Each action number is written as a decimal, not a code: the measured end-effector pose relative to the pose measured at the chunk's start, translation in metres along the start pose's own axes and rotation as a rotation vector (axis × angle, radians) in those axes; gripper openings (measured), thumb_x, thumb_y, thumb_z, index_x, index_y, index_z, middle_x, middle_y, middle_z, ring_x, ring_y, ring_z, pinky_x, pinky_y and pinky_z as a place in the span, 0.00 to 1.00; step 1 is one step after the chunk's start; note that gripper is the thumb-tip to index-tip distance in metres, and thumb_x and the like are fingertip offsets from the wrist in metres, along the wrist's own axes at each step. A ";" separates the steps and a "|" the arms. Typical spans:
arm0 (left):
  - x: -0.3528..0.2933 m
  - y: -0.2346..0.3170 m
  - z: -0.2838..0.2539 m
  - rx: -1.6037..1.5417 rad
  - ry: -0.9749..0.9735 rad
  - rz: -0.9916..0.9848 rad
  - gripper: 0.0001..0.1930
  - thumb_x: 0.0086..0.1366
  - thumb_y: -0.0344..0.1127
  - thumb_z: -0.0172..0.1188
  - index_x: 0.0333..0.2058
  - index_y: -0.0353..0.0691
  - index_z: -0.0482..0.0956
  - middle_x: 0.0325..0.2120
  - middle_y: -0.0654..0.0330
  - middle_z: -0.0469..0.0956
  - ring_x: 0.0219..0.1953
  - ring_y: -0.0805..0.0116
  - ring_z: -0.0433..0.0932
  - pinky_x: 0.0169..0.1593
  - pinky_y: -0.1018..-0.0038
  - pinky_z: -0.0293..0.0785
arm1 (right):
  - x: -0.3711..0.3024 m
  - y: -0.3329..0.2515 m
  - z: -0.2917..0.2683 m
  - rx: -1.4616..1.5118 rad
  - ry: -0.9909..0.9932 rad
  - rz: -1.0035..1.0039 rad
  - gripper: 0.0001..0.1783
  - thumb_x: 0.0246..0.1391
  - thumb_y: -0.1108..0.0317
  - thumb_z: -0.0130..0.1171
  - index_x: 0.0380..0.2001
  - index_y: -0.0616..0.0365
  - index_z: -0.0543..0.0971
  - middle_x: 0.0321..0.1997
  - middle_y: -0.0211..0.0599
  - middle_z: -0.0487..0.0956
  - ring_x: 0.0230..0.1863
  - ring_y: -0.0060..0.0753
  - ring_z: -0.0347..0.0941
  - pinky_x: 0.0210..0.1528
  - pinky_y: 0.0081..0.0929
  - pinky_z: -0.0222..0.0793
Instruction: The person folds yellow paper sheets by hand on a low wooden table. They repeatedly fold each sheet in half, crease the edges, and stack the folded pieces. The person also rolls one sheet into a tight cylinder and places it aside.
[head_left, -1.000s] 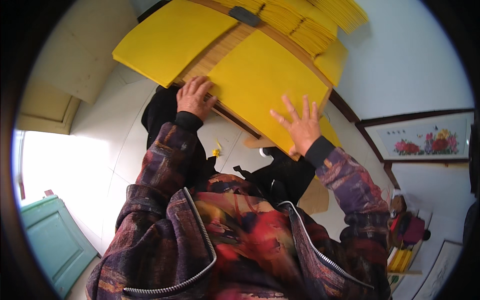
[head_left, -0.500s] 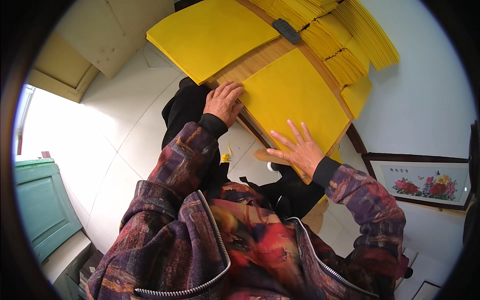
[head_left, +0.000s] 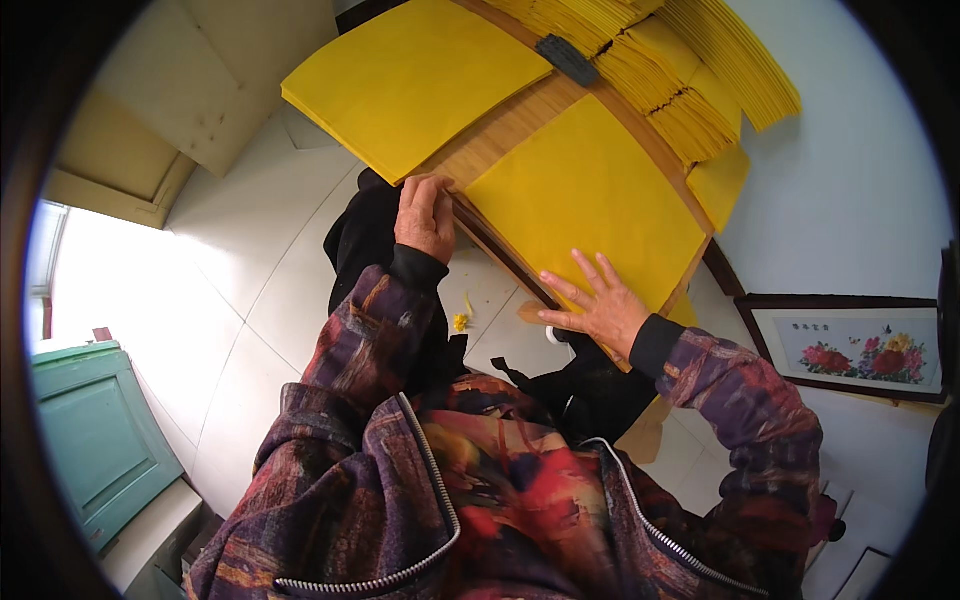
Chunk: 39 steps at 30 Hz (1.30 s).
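My right hand lies flat with fingers spread on the near part of a yellow sheet, possibly one of a thin pile, on a wooden table. At the table's near-left edge is my left hand, by the lower corner of a thicker stack of yellow sheets. Its fingers are bent and held together; what their tips grip, if anything, is hidden.
Bundles of folded yellow sheets line the far right side against the wall. A dark grey block sits at the table's far part. A framed flower picture stands at right; a green cabinet door at left.
My left hand has moved left, off the edge of the right-hand yellow sheet to beside the left stack's corner, its fingers more bent. My right hand stays on the sheet.
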<state>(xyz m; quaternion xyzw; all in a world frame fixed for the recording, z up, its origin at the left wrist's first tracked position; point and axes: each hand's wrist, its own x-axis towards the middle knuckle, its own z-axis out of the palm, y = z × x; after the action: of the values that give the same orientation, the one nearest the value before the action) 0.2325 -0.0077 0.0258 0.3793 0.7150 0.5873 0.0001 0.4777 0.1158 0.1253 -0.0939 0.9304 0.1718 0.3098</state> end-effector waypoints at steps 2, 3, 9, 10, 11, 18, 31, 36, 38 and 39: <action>-0.003 0.006 -0.003 0.049 -0.051 0.185 0.11 0.53 0.21 0.59 0.36 0.37 0.75 0.36 0.52 0.73 0.39 0.51 0.73 0.42 0.65 0.71 | -0.003 0.002 -0.002 -0.001 -0.017 -0.012 0.43 0.51 0.59 0.59 0.67 0.16 0.53 0.77 0.29 0.35 0.73 0.62 0.36 0.70 0.60 0.36; -0.004 0.009 -0.004 0.073 -0.080 0.267 0.11 0.52 0.22 0.60 0.35 0.38 0.76 0.36 0.53 0.73 0.39 0.51 0.73 0.41 0.65 0.71 | -0.004 0.002 -0.003 0.006 -0.005 -0.018 0.43 0.50 0.57 0.59 0.67 0.17 0.53 0.77 0.29 0.34 0.74 0.61 0.34 0.71 0.60 0.34; -0.027 0.039 0.003 0.118 -0.474 0.540 0.25 0.47 0.33 0.69 0.46 0.38 0.76 0.53 0.52 0.72 0.58 0.49 0.69 0.58 0.57 0.67 | 0.001 0.001 0.004 0.040 0.033 0.014 0.37 0.55 0.57 0.54 0.66 0.15 0.54 0.77 0.28 0.38 0.74 0.61 0.34 0.71 0.59 0.33; -0.035 0.046 0.007 0.103 -0.562 0.525 0.28 0.49 0.37 0.69 0.50 0.38 0.73 0.56 0.52 0.69 0.60 0.50 0.66 0.60 0.57 0.65 | 0.003 0.000 0.006 0.051 0.052 0.021 0.36 0.56 0.56 0.53 0.66 0.15 0.55 0.76 0.27 0.38 0.74 0.60 0.34 0.71 0.60 0.32; -0.041 0.051 0.011 0.088 -0.651 0.508 0.31 0.51 0.41 0.68 0.54 0.38 0.71 0.59 0.52 0.66 0.63 0.50 0.63 0.62 0.56 0.62 | 0.005 -0.001 0.008 0.063 0.090 0.029 0.35 0.57 0.56 0.52 0.65 0.14 0.55 0.76 0.27 0.39 0.74 0.60 0.34 0.71 0.60 0.32; -0.055 0.049 0.024 0.301 -0.828 0.495 0.41 0.54 0.51 0.65 0.63 0.41 0.60 0.66 0.56 0.56 0.69 0.56 0.53 0.69 0.57 0.48 | 0.001 -0.001 0.008 -0.048 0.055 0.021 0.37 0.52 0.52 0.56 0.65 0.17 0.56 0.75 0.28 0.47 0.74 0.58 0.35 0.72 0.58 0.32; -0.013 0.049 0.013 0.699 -0.488 0.103 0.57 0.46 0.59 0.70 0.67 0.39 0.48 0.68 0.48 0.48 0.71 0.48 0.41 0.67 0.44 0.32 | -0.004 0.004 0.009 0.126 0.166 -0.012 0.49 0.34 0.59 0.69 0.64 0.24 0.61 0.76 0.29 0.40 0.74 0.61 0.35 0.72 0.58 0.35; -0.022 0.059 0.015 0.750 -0.562 0.002 0.60 0.45 0.63 0.69 0.68 0.40 0.45 0.69 0.44 0.43 0.71 0.44 0.40 0.67 0.43 0.33 | -0.002 0.002 0.016 0.071 0.186 -0.003 0.47 0.37 0.58 0.68 0.64 0.23 0.61 0.76 0.28 0.39 0.74 0.61 0.35 0.72 0.57 0.35; -0.026 0.060 0.012 0.765 -0.555 0.004 0.60 0.44 0.65 0.68 0.67 0.40 0.47 0.68 0.43 0.43 0.70 0.42 0.40 0.67 0.42 0.32 | -0.002 0.002 0.016 0.077 0.214 0.005 0.46 0.38 0.57 0.67 0.64 0.23 0.62 0.76 0.28 0.39 0.74 0.61 0.35 0.72 0.57 0.35; -0.028 0.060 0.011 0.772 -0.553 0.004 0.60 0.44 0.66 0.67 0.67 0.39 0.48 0.68 0.43 0.43 0.70 0.41 0.40 0.67 0.42 0.32 | -0.001 0.002 0.016 0.073 0.191 0.004 0.45 0.39 0.56 0.66 0.64 0.23 0.62 0.76 0.27 0.39 0.74 0.61 0.35 0.72 0.58 0.35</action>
<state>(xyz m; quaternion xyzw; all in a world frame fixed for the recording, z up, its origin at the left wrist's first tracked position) 0.2893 -0.0124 0.0607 0.4949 0.8535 0.1557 0.0483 0.4867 0.1237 0.1145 -0.0966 0.9615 0.1289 0.2225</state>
